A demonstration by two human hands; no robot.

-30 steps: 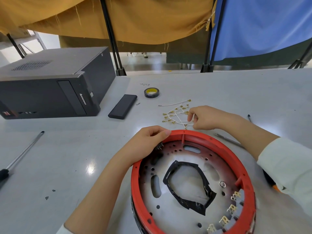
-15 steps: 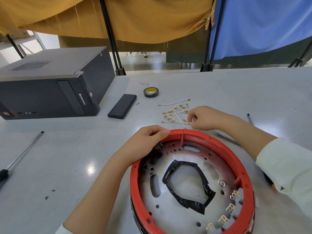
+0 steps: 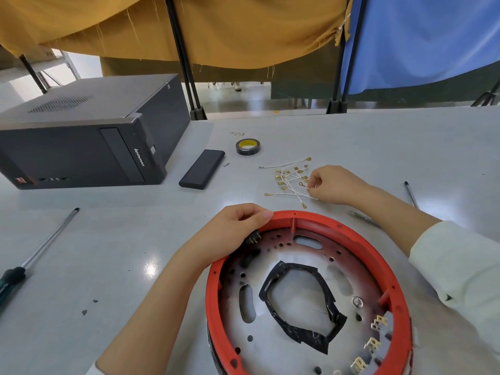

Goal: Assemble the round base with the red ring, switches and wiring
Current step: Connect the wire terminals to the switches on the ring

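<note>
The round base (image 3: 305,301) lies on the grey table (image 3: 108,253) directly in front of us, its red ring (image 3: 349,234) seated around the perforated metal plate, with a loop of black tape (image 3: 300,301) near the centre. Our left hand (image 3: 230,234) grips the ring's far left edge, fingers curled over the rim just above a small switch (image 3: 253,237) whose pins show under the fingertips; further switches (image 3: 374,336) sit along the near right rim. Our right hand (image 3: 334,185) pinches one of the white wires (image 3: 289,182) from the loose bundle lying beyond the ring. Compared with a second ago, this hand has moved slightly away from the ring and the pinched wire has been drawn partly out of the bundle, while the left hand has kept its hold. We judge that a single lead is being separated for connection to the switch under the left hand; no wiring is fitted yet. A tape roll (image 3: 247,146), a dark flat case (image 3: 202,169), a computer tower (image 3: 89,131) and a screwdriver (image 3: 35,253) lie further off.
</note>
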